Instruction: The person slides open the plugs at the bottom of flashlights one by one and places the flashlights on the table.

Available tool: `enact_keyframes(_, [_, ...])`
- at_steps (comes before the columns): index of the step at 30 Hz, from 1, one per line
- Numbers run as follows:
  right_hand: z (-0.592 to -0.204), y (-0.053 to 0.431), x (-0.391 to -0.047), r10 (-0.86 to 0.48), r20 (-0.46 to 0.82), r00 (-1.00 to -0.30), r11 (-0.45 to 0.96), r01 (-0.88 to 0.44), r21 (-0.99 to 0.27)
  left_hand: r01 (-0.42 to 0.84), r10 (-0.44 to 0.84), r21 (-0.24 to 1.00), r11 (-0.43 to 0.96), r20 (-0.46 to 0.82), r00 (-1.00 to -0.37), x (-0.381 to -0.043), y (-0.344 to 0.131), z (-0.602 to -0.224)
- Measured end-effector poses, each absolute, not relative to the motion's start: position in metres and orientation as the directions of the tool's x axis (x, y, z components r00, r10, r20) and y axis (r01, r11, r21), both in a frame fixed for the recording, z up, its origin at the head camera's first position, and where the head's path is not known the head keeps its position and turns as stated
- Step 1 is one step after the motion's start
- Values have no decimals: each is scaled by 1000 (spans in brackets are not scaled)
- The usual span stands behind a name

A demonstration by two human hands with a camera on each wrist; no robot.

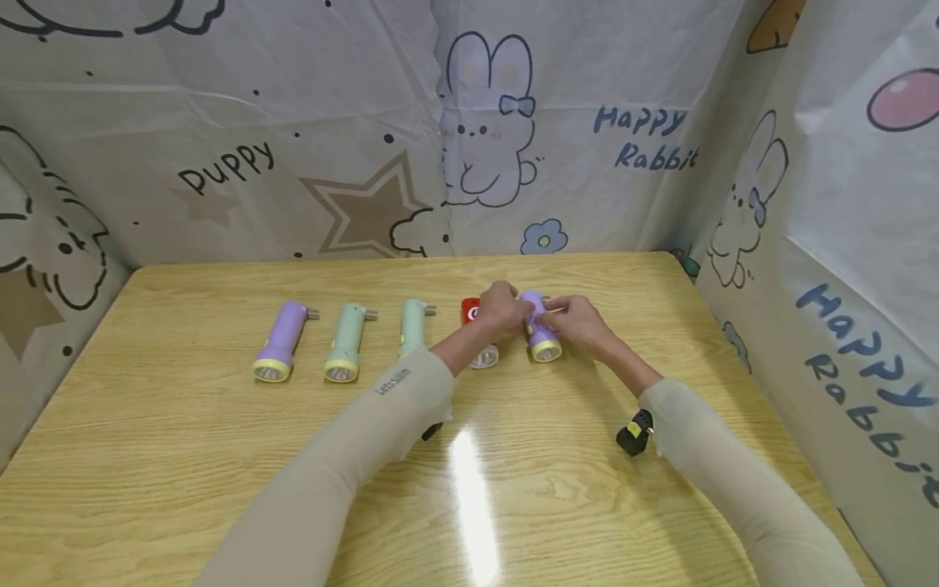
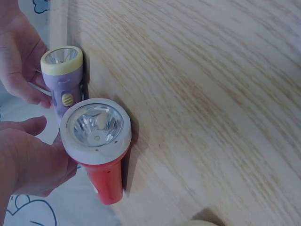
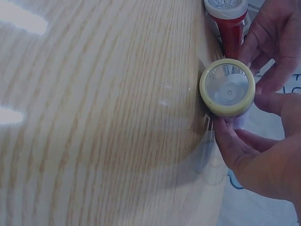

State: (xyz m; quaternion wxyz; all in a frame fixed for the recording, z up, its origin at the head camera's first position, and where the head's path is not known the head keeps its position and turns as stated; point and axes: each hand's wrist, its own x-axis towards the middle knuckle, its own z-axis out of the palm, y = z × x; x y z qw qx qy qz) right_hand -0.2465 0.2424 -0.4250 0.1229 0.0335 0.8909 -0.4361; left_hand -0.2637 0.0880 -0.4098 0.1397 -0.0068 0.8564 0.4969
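A purple flashlight [image 1: 541, 334] with a yellow rim lies near the table's back edge, its lens toward me. My right hand [image 1: 583, 319] grips its body from the right, thumb and fingers on opposite sides in the right wrist view. From the left, my left hand [image 1: 502, 310] pinches the far end of the same flashlight; in the left wrist view that end is hidden behind the red flashlight [image 2: 106, 181]. This red one has a white head and stands just left of the purple one, partly covered by my left hand in the head view.
Left of the hands lie another purple flashlight [image 1: 284, 334], a green flashlight [image 1: 348, 336] and a second green flashlight [image 1: 412, 322], metal prongs sticking out at their far ends. My left sleeve [image 1: 418, 391] overlaps the second green one. A cartoon-printed sheet [image 1: 352, 122] hangs behind the wooden table [image 1: 183, 456].
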Motion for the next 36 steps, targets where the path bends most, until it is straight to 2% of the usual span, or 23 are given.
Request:
enact_keyframes(6, [-420,241,-249,-44,-225,-973,618,150,-772,-171,107,877,449,-242,-964,-264,86,-407])
enact_keyframes(17, [-411,243,-257,-35,-178,-983,664,110,-740,-107,70,891,441,-154,-986,-271,77,-401])
enact_keyframes(24, [-405,246,-264,-63,-152,-986,711,63,-701,-28,66,854,519,-73,-995,-275,69,-395])
enact_keyframes(36, [-397,246,-271,-125,-6,-992,799,-97,-594,135,126,758,638,70,-990,-285,45,-391])
